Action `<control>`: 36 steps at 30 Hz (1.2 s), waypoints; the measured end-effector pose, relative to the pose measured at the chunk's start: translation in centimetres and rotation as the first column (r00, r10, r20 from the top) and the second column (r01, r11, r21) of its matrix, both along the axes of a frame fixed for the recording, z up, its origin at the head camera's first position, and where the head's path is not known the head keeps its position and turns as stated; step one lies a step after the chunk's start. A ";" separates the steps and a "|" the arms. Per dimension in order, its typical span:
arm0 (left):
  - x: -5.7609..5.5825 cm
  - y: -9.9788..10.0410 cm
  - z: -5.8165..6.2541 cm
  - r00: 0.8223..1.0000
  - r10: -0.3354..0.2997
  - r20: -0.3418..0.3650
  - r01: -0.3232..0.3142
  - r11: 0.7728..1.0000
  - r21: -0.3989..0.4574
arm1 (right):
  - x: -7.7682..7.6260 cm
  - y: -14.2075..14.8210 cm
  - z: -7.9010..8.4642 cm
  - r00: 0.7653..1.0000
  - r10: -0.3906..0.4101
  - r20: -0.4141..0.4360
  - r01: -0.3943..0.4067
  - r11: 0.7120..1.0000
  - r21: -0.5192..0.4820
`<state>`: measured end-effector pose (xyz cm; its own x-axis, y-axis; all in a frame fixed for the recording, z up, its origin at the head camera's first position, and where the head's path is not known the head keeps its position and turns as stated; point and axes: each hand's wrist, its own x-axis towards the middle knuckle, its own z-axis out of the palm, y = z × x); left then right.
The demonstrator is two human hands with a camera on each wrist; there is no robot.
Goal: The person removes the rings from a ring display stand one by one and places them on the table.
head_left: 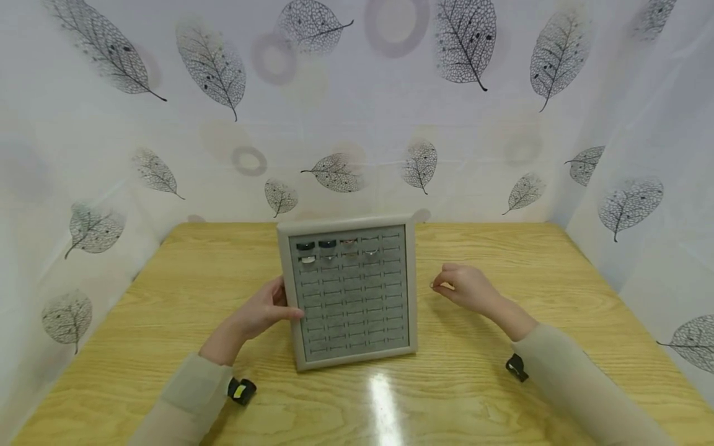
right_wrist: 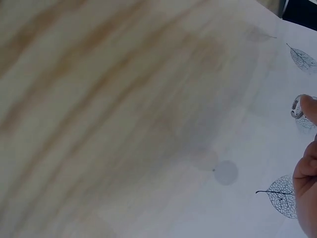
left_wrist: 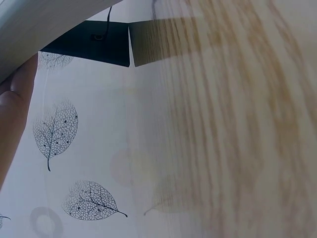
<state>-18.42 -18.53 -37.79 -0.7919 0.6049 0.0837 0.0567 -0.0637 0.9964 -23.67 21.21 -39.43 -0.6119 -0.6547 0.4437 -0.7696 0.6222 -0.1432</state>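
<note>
Gripping the left side of a ring board (head_left: 354,303), the left hand (head_left: 266,314) holds it near-upright amid a glossy wood-grain table (head_left: 474,396). Well right of it, the right hand (head_left: 467,288) pinches a ring (right_wrist: 295,108), its silvery band clearer in the right wrist view. Dark and shiny rings (head_left: 327,244) sit in the grey panel's top slots. Only the left wrist view shows a flat dark support (left_wrist: 94,43) behind. Beyond hangs white cloth (head_left: 362,118) printed with skeleton leaves.
</note>
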 end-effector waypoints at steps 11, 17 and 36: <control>-0.1 -0.1 -0.1 1.000 -0.018 -0.002 0.018 0.999 0.028 | -0.1 -0.2 -0.5 0.995 0.010 0.102 -0.023 0.992 0.126; 0.0 0.0 -0.1 1.000 -0.006 0.001 0.006 1.000 0.016 | -0.1 -0.2 -0.6 0.988 0.018 0.151 -0.045 0.984 0.172; 0.0 0.0 0.0 1.000 -0.003 0.002 0.002 1.000 0.018 | -0.3 -0.2 -0.9 0.976 0.064 0.206 -0.110 0.968 0.224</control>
<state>-18.38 -18.52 -37.82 -0.7905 0.6053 0.0935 0.0549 -0.0820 0.9951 -23.97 21.02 -40.35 -0.6076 -0.7799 0.1501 -0.7936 0.5882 -0.1558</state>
